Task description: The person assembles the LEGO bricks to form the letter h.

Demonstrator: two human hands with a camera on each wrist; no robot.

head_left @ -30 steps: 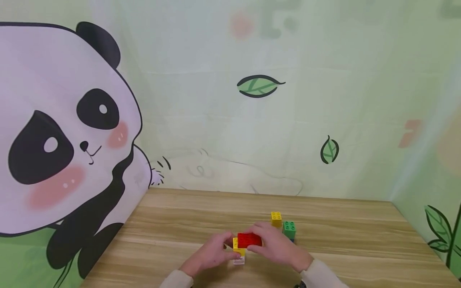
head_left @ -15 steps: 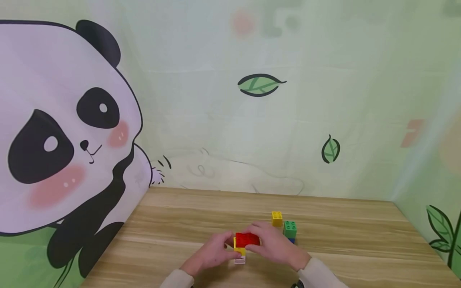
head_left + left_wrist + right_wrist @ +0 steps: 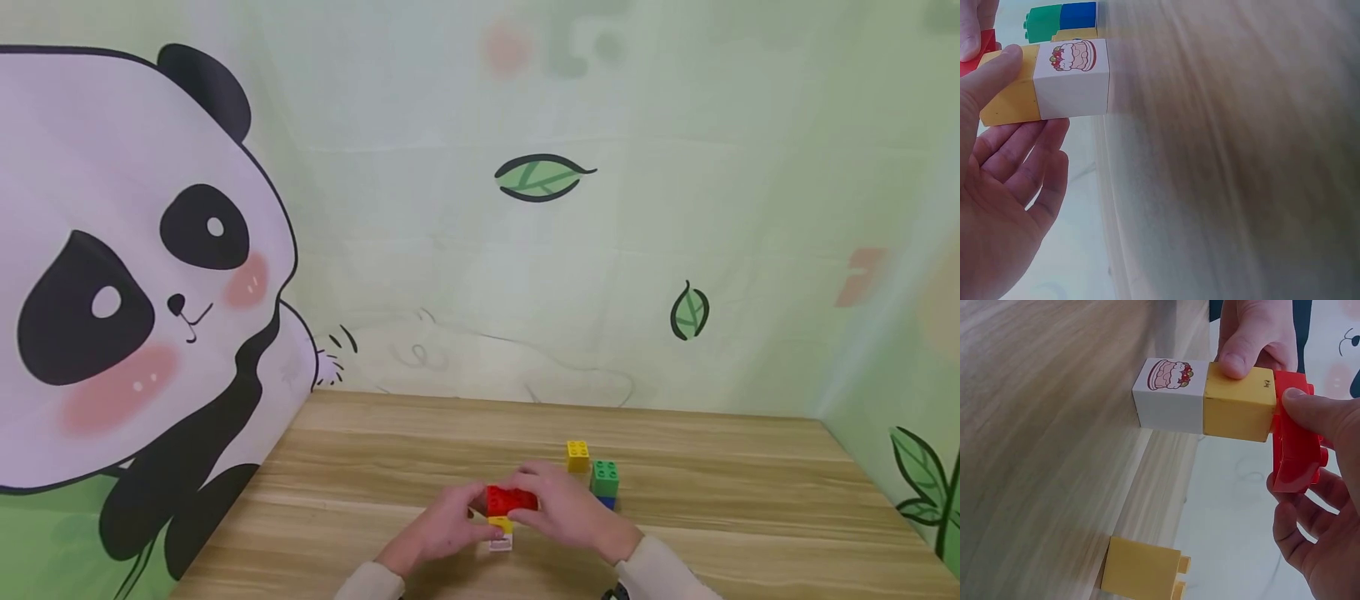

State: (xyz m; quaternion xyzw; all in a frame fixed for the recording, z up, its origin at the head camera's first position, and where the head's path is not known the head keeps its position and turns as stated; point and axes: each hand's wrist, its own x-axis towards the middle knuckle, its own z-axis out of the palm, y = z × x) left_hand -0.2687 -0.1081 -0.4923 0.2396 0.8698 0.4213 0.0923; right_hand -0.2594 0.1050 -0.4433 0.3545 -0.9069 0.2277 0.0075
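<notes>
A white brick (image 3: 1169, 394) printed with a cake stands on the table, with a yellow brick (image 3: 1239, 403) stacked on it. My left hand (image 3: 450, 518) pinches the yellow brick, the thumb lying on its near side and the fingers behind. Between the thumb and fingers of my right hand (image 3: 562, 508) is a long red brick (image 3: 512, 500). One end of that red brick lies right over the yellow brick's top, as the right wrist view shows, and the rest overhangs to the right. In the left wrist view only a corner of the red brick (image 3: 988, 42) shows.
Behind and right of the right hand, a green brick (image 3: 604, 475) sits on a blue brick (image 3: 607, 502). Another yellow brick (image 3: 577, 456) stands just beyond them on the wooden table (image 3: 360, 467). A panda-printed backdrop (image 3: 420, 167) rises behind the table.
My right hand has shifted the red brick slightly left, so that it now covers the yellow brick's studs. The left hand has stayed on the yellow brick.
</notes>
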